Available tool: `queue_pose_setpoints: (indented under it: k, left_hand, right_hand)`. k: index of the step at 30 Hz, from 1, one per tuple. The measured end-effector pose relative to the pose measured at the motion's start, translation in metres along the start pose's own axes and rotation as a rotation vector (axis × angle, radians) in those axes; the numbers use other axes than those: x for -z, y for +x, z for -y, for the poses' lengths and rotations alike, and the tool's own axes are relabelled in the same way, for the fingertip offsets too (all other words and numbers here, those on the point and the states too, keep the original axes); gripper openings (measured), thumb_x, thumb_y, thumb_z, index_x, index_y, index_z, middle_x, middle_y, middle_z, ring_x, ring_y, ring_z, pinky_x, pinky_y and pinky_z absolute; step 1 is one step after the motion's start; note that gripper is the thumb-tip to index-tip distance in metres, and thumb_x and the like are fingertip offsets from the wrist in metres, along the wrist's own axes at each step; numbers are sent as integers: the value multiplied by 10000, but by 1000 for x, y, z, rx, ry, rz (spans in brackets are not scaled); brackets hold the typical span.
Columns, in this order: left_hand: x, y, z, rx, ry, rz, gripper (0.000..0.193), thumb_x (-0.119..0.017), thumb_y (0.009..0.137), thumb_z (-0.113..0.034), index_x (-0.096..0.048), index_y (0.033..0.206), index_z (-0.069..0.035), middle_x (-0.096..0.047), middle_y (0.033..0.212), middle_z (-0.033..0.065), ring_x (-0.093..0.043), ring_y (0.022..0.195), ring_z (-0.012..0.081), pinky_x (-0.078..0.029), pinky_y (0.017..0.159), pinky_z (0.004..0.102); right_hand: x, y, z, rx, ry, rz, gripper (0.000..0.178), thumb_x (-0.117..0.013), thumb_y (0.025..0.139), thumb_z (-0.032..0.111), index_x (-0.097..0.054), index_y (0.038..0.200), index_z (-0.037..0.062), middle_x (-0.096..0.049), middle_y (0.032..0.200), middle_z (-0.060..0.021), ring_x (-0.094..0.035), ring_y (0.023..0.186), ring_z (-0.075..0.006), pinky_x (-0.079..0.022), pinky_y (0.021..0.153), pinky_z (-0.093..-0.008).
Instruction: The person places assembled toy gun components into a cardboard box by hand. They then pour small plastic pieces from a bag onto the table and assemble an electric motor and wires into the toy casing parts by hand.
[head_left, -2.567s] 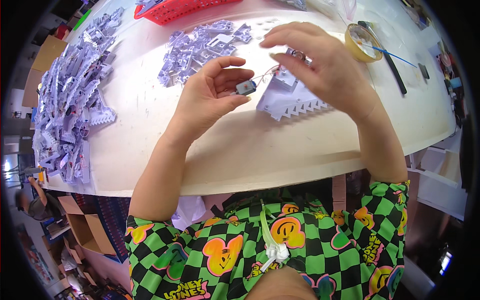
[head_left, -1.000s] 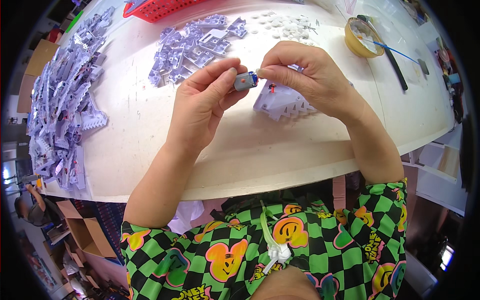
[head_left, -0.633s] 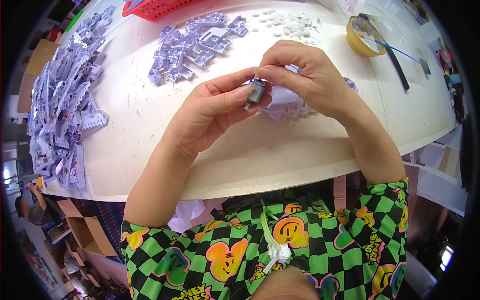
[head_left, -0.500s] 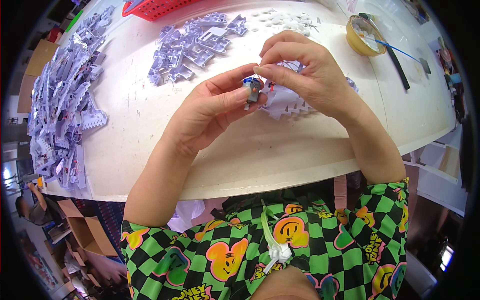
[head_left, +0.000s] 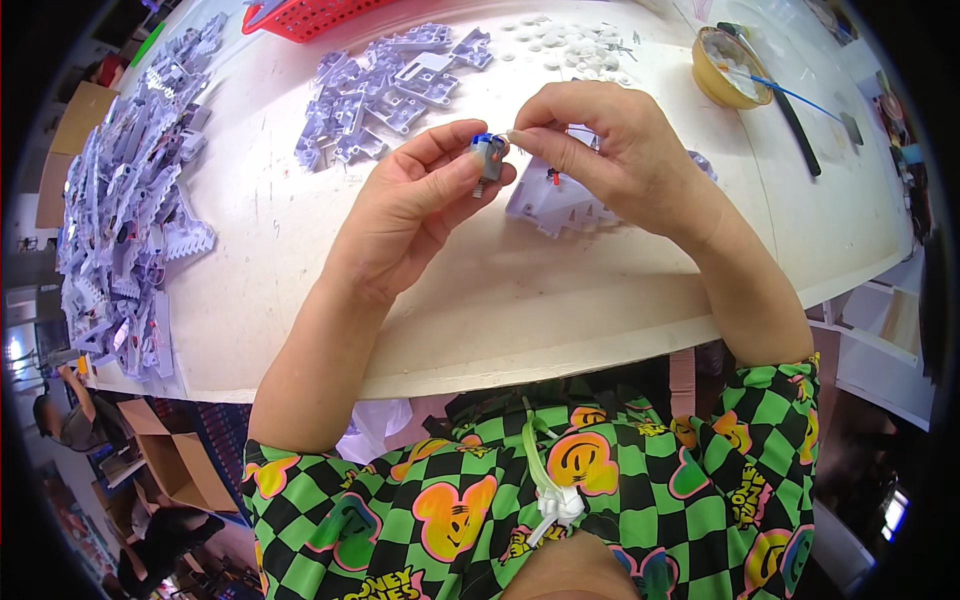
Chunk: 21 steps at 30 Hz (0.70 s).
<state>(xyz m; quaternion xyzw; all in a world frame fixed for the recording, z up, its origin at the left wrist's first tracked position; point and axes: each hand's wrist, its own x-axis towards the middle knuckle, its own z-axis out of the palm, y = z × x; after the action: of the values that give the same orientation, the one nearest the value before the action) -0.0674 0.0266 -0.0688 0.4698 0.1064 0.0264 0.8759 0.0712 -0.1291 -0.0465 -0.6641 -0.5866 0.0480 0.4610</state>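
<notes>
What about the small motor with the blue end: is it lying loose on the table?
No, the small motor is held between the thumb and fingers of the left hand.

Workshop, with piles of plastic parts (head_left: 130, 225)

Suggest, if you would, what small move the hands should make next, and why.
Perhaps the right hand should gently bend the thin wire at the blue end of the small grey motor: its thumb and finger appear to pinch that wire, while the left hand holds the motor with the blue end exposed.
</notes>
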Motion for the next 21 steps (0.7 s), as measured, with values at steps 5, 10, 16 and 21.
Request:
queue_pose_setpoints:
  k: [5, 10, 16, 21]
  left_hand:
    - [-5, 0, 5, -10, -9, 9, 433, -663, 818, -122, -489, 1199, -11, -585, 1105, 101, -583, 1010, 181, -474, 898, 262]
    - [-18, 14, 16, -48, 217, 5, 358, -606, 841, -133, -522, 1159, 8, -595, 1024, 60, -556, 841, 77, -423, 720, 182]
    - [31, -17, 1, -156, 276, -117, 484, -603, 866, -150, -421, 1263, 59, -495, 1235, 118, -493, 1119, 161, -381, 967, 265]
    - [20, -4, 6, -157, 318, -75, 473, -595, 867, -156, -435, 1250, 72, -510, 1224, 131, -505, 1109, 170, -377, 968, 290]
  right_hand:
    - [1, -3, 4, 68, -29, -29, 137, -665, 754, 159, -625, 801, 37, -621, 728, -88, -589, 646, -230, -468, 615, -314]
    - [6, -16, -8, 187, -256, -125, 171, -696, 666, 185, -650, 784, 71, -627, 732, -96, -613, 692, -284, -480, 635, -378]
    - [-26, 2, 4, 271, -292, -177, 148, -655, 630, 309, -650, 652, 163, -608, 647, -10, -602, 684, -217, -385, 656, -392]
    - [-18, 0, -5, 231, -283, -153, 134, -653, 637, 270, -674, 685, 147, -620, 659, -34, -609, 667, -227, -426, 639, -396]
